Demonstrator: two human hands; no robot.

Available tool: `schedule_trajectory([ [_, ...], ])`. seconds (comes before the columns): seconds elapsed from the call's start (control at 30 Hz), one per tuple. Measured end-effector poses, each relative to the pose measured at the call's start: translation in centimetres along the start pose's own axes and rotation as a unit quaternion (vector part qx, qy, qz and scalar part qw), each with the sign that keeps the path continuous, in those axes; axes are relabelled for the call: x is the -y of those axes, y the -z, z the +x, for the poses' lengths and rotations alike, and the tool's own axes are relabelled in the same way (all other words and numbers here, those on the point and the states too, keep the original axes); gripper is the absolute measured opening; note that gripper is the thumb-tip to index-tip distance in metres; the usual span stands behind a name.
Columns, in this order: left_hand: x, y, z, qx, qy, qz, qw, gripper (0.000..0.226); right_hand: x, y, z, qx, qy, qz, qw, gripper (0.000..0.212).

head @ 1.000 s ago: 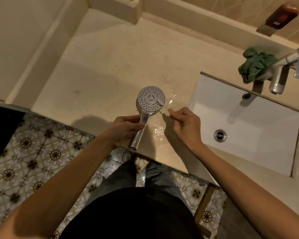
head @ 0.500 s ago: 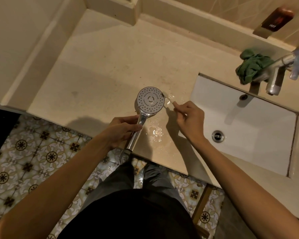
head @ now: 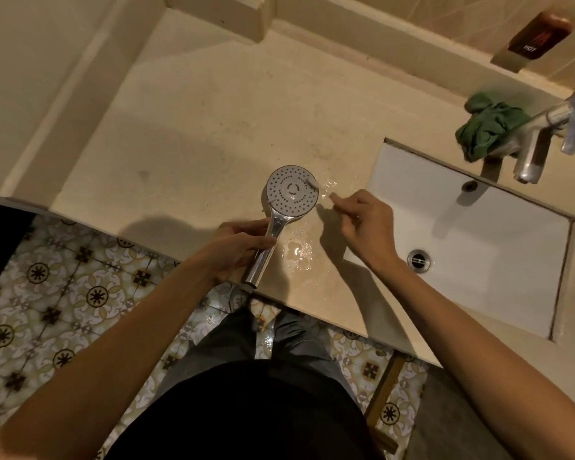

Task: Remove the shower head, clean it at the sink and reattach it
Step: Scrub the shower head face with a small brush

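L hand [head: 234, 250] wrapped round chrome handle of shower head [head: 292, 190]; round grey face w/ nozzle holes turned up, held over wet counter [head: 186, 134]. R hand [head: 365, 224] just right of face, fingers pinched on thin brush [head: 312, 184], bristle end at face rim. White sink [head: 472, 234] to right; tap [head: 538, 141], green cloth [head: 488, 127] behind. Patterned tile floor [head: 63, 287].

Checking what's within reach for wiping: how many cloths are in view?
1: a green cloth bunched on the counter behind the sink, beside the faucet. Others may lie out of frame.
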State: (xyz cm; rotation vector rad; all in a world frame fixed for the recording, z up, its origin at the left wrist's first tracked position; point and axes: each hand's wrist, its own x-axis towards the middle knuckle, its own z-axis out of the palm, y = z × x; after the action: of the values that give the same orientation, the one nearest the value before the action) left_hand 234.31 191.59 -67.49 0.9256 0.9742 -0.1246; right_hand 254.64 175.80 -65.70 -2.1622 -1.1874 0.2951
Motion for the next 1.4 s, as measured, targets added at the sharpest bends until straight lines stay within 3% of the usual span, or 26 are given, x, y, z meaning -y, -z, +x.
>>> schedule_trajectory([
  [0.13, -0.5, -0.4, 0.2, 0.006, 0.004, 0.002, 1.000, 0.037, 1.4, 0.0, -1.1, 0.072, 0.087, 0.014, 0.994, 0.030],
  [0.27, -0.8, -0.9, 0.2, 0.011, 0.008, -0.002, 1.000, 0.036, 0.2, 0.1, 0.3, 0.004, 0.001, 0.006, 1.000, 0.026],
  [0.4, -0.6, -1.2, 0.0, 0.023, 0.014, 0.015, 1.000, 0.035, 1.2, 0.3, -0.4, 0.090, 0.108, 0.004, 0.990, 0.023],
  [0.5, -0.3, -1.0, 0.1, 0.014, 0.013, 0.008, 1.000, 0.039, -0.6, 0.8, 1.0, -0.002, 0.008, -0.015, 1.000, 0.022],
  [0.63, 0.1, -1.0, 0.1, 0.030, 0.018, 0.010, 0.999, 0.037, 1.1, 0.0, -1.0, 0.094, 0.096, 0.014, 0.991, 0.024],
  [0.77, 0.1, -1.1, 0.3, 0.028, 0.009, 0.014, 0.999, 0.038, 0.3, -0.4, -0.3, -0.003, -0.013, 0.025, 1.000, 0.024],
  [0.87, 0.3, -0.9, 0.4, 0.047, 0.016, 0.010, 0.999, 0.038, 1.7, -0.9, -1.3, 0.051, 0.047, 0.025, 0.997, 0.030],
  [1.0, 0.4, -0.7, 0.6, 0.052, 0.021, 0.013, 0.998, 0.037, 0.6, -0.5, 0.0, 0.003, -0.011, 0.011, 1.000, 0.023],
  [1.1, 0.7, -0.6, 0.5, 0.054, 0.022, 0.021, 0.998, 0.038, 1.0, -0.5, 0.0, 0.068, 0.060, 0.014, 0.996, 0.022],
  [1.23, 0.8, -0.5, 0.7, 0.033, 0.015, 0.005, 0.999, 0.039, 0.1, -0.4, 1.0, 0.029, 0.008, 0.003, 1.000, 0.022],
  [1.33, 0.8, -0.5, 0.7, 0.034, 0.019, 0.003, 0.999, 0.040, 1.2, -0.8, 0.9, 0.085, 0.063, 0.023, 0.994, 0.020],
  [1.4, 0.8, -0.4, 0.7, 0.023, 0.018, -0.005, 1.000, 0.041, 1.1, -0.7, 1.5, 0.055, 0.034, 0.015, 0.998, 0.021],
])
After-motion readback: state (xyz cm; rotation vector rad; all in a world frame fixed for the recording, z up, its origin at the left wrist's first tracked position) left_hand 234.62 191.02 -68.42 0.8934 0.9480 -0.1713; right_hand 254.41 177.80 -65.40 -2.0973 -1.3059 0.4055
